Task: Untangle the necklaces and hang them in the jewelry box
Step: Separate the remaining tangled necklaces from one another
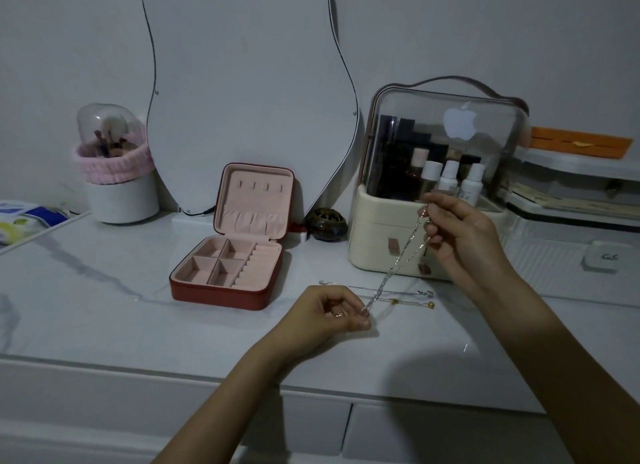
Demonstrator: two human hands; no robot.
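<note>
Holding silver chain (398, 266) taut: left hand (337, 313) pinches low end, right hand (460, 235) top. Thin, limp, snag-prone; grip by ends.

Two bare arms come up from the bottom of the view, and that's all of the person we get. Left arm (242, 377) runs uncovered from the lower edge to the wrist, no sleeve on the stretch in view. Left hand (332, 311) is bare as well, no glove; there's a small glint near one finger, too small to call. Right arm (554, 359), same story: uncovered the whole visible length, no cuff, no band showing at the wrist. Right hand (460, 235) is ungloved, fingers slim, nails short and plain as far as the dim light lets us tell. No watch or bracelet visible on either wrist.
</note>
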